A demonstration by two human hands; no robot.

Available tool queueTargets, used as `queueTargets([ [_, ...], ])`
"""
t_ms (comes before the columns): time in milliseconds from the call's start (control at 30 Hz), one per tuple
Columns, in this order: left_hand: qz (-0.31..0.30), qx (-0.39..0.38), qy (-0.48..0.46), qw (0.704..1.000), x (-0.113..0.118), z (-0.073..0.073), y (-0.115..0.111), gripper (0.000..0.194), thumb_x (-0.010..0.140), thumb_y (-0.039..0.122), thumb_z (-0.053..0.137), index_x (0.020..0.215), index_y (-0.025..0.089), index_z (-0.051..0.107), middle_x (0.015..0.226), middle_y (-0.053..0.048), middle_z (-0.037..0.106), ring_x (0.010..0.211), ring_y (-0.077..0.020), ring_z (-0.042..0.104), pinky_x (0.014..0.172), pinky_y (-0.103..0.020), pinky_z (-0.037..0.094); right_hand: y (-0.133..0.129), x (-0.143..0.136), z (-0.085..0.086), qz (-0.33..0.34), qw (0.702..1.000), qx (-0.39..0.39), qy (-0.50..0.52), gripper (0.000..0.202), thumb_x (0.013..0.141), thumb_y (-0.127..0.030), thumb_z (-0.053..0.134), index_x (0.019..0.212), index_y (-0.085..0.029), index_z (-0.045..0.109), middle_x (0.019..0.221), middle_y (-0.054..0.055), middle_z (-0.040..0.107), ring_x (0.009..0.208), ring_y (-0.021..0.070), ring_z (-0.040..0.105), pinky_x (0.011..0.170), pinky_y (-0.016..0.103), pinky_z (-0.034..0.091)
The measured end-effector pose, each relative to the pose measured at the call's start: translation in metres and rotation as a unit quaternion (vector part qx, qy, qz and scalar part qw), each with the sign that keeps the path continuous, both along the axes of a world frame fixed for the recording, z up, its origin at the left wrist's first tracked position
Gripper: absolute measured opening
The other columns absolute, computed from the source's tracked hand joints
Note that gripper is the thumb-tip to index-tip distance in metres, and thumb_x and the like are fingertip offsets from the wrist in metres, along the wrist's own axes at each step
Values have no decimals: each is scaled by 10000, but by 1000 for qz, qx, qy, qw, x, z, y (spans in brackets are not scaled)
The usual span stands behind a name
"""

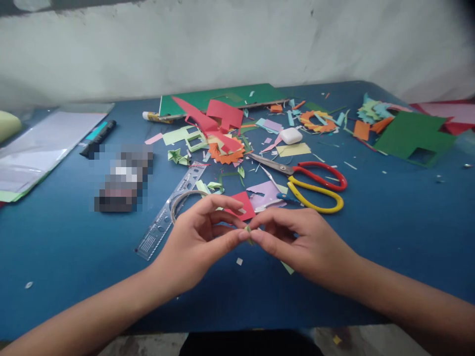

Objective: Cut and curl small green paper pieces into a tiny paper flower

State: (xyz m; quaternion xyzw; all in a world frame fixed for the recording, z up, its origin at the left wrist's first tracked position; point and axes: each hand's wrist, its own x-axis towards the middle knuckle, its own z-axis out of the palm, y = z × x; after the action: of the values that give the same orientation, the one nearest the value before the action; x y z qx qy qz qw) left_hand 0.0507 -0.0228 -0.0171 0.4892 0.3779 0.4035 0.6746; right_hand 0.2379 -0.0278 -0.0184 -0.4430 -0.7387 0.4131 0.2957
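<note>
A small folded piece of light green paper (248,233) is pinched between my two hands above the front of the table. My left hand (208,232) grips it from the left with thumb and fingertips. From the right, my right hand (300,237) pinches the same piece; most of it is hidden by the fingers. Just beyond the hands lie a red paper square (243,205) and a cut lilac paper (265,194). Scissors (289,170) with one red and one yellow handle rest behind my right hand. A tape roll (178,202) sits partly behind my left hand.
On the blue table (74,252), a clear ruler (159,230) lies left of my hands. Orange folded rings (226,152), a white eraser (290,135), a glue stick (156,117) and many paper scraps spread behind. Green cut card (411,136) lies right; a blurred object (124,180) lies left.
</note>
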Motion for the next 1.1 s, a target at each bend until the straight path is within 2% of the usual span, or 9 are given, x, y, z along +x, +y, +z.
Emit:
queueTargets([
  [267, 1, 34, 33, 999, 1, -3, -2, 245, 767, 86, 702, 944, 226, 605, 836, 44, 637, 836, -83, 626, 754, -165, 541, -1, -1, 1, -2, 998, 60, -18, 128, 837, -192, 548, 775, -162, 656, 521, -63, 513, 432, 44, 398, 416, 162, 302],
  [467, 5, 112, 75, 991, 1, -5, -5, 258, 776, 59, 679, 943, 245, 612, 879, 57, 600, 810, -56, 634, 751, -122, 534, -2, -1, -3, -2, 984, 165, -68, 143, 829, -173, 522, 774, -135, 648, 566, -33, 561, 473, 56, 455, 476, 180, 329],
  [567, -1, 144, 91, 985, 1, -5, -7, 278, 785, 54, 663, 968, 258, 617, 921, 49, 594, 837, -64, 637, 786, -137, 541, -2, -1, -5, 13, 978, 188, -90, 176, 844, -182, 496, 743, -139, 634, 568, -30, 559, 502, 67, 487, 501, 191, 337],
  [700, -9, 148, 92, 985, 1, -6, -8, 282, 794, 56, 647, 981, 265, 617, 929, 41, 591, 846, -75, 639, 784, -153, 551, -2, -2, -8, 10, 972, 209, -104, 182, 824, -164, 490, 692, -144, 613, 551, -37, 545, 492, 64, 485, 495, 195, 331],
  [933, -8, 127, 80, 989, 1, -7, -7, 305, 782, 32, 652, 984, 257, 615, 925, 39, 602, 842, -74, 635, 788, -155, 536, -5, -3, -5, -15, 979, 185, -79, 101, 750, -124, 523, 706, -147, 612, 517, -55, 509, 444, 51, 445, 455, 178, 317],
  [1100, -7, 49, 29, 998, 0, -1, -4, 297, 775, 62, 677, 1006, 232, 599, 865, 27, 650, 816, -93, 642, 741, -174, 541, -2, 1, 3, -9, 996, 88, -19, 106, 813, -195, 542, 753, -165, 624, 525, -61, 507, 427, 46, 401, 427, 163, 317],
])
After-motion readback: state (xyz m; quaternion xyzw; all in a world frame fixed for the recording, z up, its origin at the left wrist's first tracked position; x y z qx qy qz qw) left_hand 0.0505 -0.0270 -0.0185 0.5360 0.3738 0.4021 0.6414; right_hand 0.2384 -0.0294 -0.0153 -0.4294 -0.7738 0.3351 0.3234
